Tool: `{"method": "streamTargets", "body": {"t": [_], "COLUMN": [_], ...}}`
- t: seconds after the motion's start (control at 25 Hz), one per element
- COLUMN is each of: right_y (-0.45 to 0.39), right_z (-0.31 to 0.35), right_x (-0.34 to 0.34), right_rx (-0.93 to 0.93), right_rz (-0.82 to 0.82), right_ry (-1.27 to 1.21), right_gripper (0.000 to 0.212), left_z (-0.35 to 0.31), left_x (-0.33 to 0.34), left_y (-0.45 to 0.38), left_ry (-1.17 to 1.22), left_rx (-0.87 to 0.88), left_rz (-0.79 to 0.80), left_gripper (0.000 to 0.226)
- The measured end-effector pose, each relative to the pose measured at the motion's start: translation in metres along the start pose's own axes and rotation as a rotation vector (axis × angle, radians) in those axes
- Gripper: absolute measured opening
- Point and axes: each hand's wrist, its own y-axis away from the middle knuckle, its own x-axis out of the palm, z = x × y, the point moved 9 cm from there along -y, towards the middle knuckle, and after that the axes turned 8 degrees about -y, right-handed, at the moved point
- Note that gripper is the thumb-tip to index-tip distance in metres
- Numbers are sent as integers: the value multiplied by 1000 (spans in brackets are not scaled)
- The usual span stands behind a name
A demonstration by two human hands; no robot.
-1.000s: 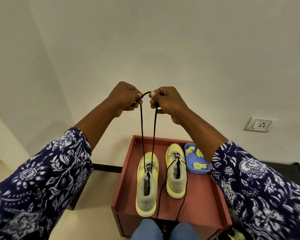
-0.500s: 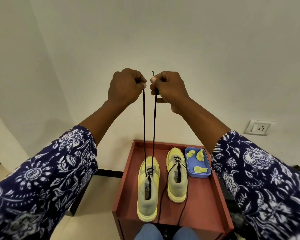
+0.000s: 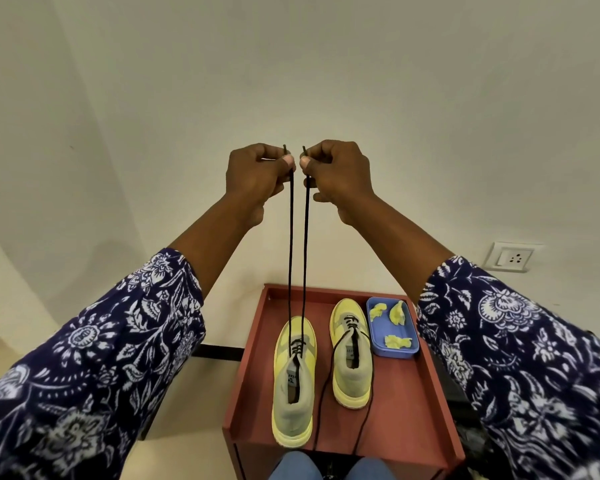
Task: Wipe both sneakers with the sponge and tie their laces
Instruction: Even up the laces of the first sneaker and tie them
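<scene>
While both hands were lower and joined by a loop a second ago, the left hand [image 3: 253, 174] and right hand [image 3: 336, 174] now each pinch one end of the left sneaker's [image 3: 293, 379] laces [image 3: 290, 254], pulled taut and apart. Its tongue label is unreadable. The right sneaker [image 3: 352, 355], laces loose, sits beside the blue tray [image 3: 409, 351] of sponge pieces [image 3: 397, 341] on the red table [image 3: 406, 420], whose near right part is bare.

This looks like a room in a home. The plain cream painted walls [image 3: 326, 81] meet in a corner, with a white wall socket with a switch [image 3: 511, 258] low down. A small reddish-brown wooden counter [image 3: 413, 393] stands against the wall on a pale tiled floor [image 3: 11, 344].
</scene>
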Motion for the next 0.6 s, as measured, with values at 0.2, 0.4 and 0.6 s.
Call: {"method": "streamTargets", "body": {"t": [0.2, 0.4, 0.6], "right_y": [-4, -8, -7], "right_z": [5, 6, 5], "right_x": [0, 0, -2], "right_rx": [-38, -52, -46], "right_rz": [-17, -26, -42], "right_ry": [73, 123, 121], "right_gripper": [8, 8, 8], "left_z": [-5, -8, -11], "left_x": [4, 5, 5], "left_y": [-2, -2, -1], "left_ry": [12, 8, 14], "left_rx": [-1, -8, -7], "left_rz": [21, 18, 6], "left_gripper": [13, 15, 16]}}
